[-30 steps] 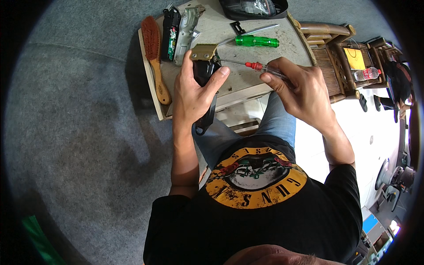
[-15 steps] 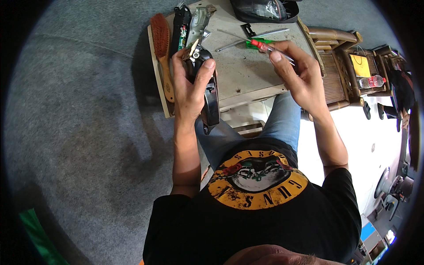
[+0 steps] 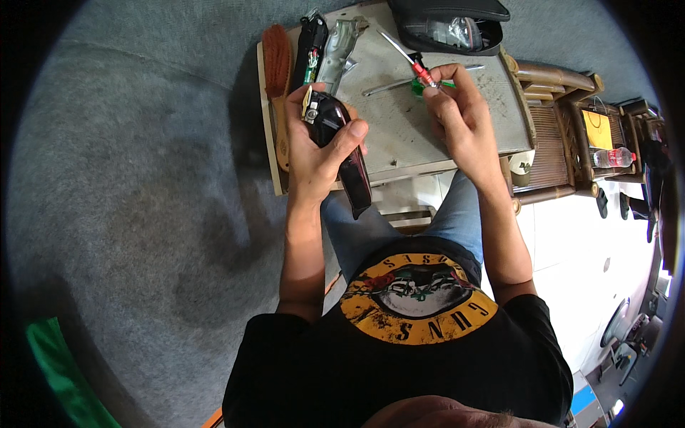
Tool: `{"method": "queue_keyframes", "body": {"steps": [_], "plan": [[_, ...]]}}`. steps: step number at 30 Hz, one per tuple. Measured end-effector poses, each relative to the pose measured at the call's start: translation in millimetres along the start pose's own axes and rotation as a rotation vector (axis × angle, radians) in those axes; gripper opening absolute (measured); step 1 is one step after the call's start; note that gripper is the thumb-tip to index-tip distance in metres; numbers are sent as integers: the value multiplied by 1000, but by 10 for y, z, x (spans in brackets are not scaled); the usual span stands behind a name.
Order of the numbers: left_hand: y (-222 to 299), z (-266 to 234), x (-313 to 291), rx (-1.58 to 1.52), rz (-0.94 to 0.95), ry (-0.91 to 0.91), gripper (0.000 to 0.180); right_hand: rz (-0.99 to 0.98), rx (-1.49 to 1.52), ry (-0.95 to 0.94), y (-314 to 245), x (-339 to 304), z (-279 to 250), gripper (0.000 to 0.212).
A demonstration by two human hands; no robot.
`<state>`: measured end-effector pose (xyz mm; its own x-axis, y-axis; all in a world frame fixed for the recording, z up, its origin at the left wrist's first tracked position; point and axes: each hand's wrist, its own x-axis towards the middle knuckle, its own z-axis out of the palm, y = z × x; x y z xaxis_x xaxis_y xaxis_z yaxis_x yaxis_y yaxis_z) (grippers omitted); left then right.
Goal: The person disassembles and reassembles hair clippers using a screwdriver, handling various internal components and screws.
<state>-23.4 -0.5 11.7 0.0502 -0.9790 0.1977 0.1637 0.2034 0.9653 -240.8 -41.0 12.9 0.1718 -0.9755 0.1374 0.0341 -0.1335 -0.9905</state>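
My left hand (image 3: pixel 312 158) is wrapped around a black hair clipper (image 3: pixel 354 175), thumb across its casing. The clipper's head, with a pale blade part and a metal screw, points away from me; its body tilts toward my lap. In my right hand (image 3: pixel 467 128) is a screwdriver (image 3: pixel 422 73) with a red and clear handle, gripped between thumb and fingers. Its bare tip points up and left, apart from the clipper. Beyond my left hand lie an opened black clipper (image 3: pixel 310 44) with a green circuit board showing and a greyish clear housing (image 3: pixel 338 51).
A wooden-handled red-bristle brush (image 3: pixel 277 64) lies along the left edge of the small table (image 3: pixel 399 135). A metal rod (image 3: pixel 385 88) and a green piece (image 3: pixel 418 87) lie near my right hand. An open black case (image 3: pixel 453 20) stands at the back. Bamboo chairs (image 3: pixel 546 135) stand right.
The clipper has turned in my left hand, showing more of its smooth casing. My right hand has shifted slightly left and lower, and the screwdriver now points more steeply upward. The whole view has shifted.
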Motion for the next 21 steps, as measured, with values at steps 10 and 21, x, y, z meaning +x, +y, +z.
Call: {"method": "queue_keyframes", "body": {"steps": [10,21], "plan": [[14,4,-13,-38,-35,117,62,-114,-137,27,48,25,20,18],[-4,-45,-55,-110,-3,93,54,-166,-286,35,35,6,45,22]]}}
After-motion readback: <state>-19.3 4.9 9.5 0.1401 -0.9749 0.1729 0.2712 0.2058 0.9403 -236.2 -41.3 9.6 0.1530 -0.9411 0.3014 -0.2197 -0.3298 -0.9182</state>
